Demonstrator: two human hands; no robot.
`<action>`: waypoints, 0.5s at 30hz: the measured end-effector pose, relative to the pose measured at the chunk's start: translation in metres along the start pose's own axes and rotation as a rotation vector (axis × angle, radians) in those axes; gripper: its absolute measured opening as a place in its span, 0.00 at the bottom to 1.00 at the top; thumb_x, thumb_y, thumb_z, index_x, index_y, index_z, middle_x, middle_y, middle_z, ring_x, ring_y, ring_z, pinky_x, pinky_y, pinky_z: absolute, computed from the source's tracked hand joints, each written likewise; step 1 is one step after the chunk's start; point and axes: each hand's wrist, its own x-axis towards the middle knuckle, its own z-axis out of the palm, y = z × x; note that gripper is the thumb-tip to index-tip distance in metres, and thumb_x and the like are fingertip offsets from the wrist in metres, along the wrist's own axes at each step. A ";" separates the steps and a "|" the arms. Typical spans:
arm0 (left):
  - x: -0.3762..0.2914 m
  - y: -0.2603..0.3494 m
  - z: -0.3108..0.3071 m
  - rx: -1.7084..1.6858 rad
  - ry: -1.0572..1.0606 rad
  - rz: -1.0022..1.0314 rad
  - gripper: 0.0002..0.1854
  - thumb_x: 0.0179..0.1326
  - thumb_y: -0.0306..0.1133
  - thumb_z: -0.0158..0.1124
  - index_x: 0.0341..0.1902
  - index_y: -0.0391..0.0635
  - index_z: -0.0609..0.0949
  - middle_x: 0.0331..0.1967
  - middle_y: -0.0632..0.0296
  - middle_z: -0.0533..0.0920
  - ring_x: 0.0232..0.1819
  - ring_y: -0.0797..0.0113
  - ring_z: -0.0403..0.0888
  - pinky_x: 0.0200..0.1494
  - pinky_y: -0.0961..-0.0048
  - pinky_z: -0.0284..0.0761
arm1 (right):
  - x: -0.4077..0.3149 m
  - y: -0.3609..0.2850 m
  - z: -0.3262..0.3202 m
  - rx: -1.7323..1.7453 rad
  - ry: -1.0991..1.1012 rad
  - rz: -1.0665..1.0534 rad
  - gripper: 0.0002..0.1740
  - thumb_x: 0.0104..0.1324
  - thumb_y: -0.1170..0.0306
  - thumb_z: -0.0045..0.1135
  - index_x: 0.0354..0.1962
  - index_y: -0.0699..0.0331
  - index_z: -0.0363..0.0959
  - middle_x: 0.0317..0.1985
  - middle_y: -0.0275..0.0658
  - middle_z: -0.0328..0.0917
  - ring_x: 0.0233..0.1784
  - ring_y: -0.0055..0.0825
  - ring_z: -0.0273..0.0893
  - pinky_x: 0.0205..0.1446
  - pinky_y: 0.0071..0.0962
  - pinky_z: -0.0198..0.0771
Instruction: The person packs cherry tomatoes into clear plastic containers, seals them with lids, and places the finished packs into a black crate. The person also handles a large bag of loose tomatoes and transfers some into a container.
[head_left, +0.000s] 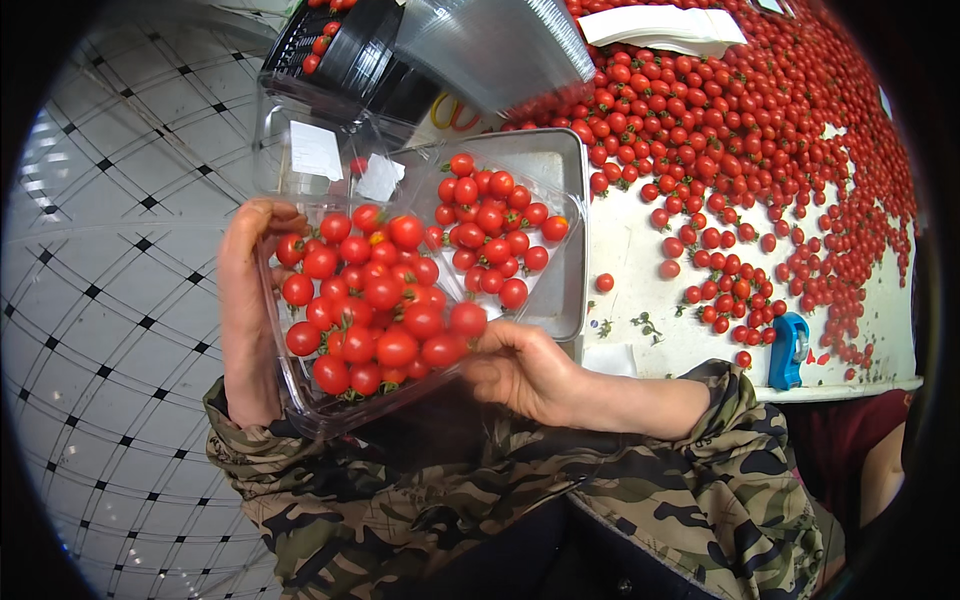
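Note:
A clear plastic clamshell box (319, 420) full of red cherry tomatoes (382, 292) is tilted in front of my body. My left hand (251, 277) grips its left wall, with the fingertips over the rim. At the right front corner, my right hand (525, 367) holds the box's edge with curled fingers. One blurred tomato (469, 319) lies against that thumb and forefinger; whether it is pinched is unclear. The open lid (274, 169) extends away from me. Behind is a second clear box (559, 217) with fewer tomatoes, over a metal tray (576, 307).
Loose cherry tomatoes (712, 127) cover much of the white table (630, 247). A blue tape dispenser (786, 352) stands near its front edge. Stacked clear boxes (495, 52), scissors (454, 114), white paper strips (660, 28) and a black crate (289, 49) are at the back. A person's arm (885, 472) shows at right.

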 end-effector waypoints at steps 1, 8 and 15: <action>0.002 0.000 -0.003 -0.005 -0.022 -0.012 0.17 0.66 0.46 0.50 0.39 0.43 0.77 0.36 0.65 0.77 0.37 0.76 0.76 0.25 0.82 0.66 | 0.000 0.001 0.000 -0.021 -0.022 0.002 0.09 0.65 0.70 0.45 0.40 0.65 0.69 0.33 0.34 0.73 0.29 0.20 0.72 0.33 0.24 0.75; 0.001 -0.006 -0.010 0.011 -0.036 -0.056 0.16 0.66 0.46 0.51 0.39 0.46 0.77 0.34 0.68 0.78 0.40 0.77 0.77 0.22 0.84 0.55 | -0.002 0.000 0.008 -0.114 0.016 0.011 0.08 0.67 0.67 0.43 0.37 0.61 0.68 0.33 0.30 0.69 0.28 0.17 0.64 0.36 0.24 0.72; -0.002 -0.014 -0.022 0.055 -0.044 -0.041 0.23 0.63 0.54 0.53 0.43 0.45 0.77 0.38 0.63 0.79 0.45 0.69 0.78 0.21 0.80 0.59 | -0.003 0.004 0.007 -0.044 -0.040 0.051 0.07 0.69 0.70 0.42 0.35 0.64 0.68 0.25 0.31 0.67 0.24 0.18 0.65 0.26 0.21 0.69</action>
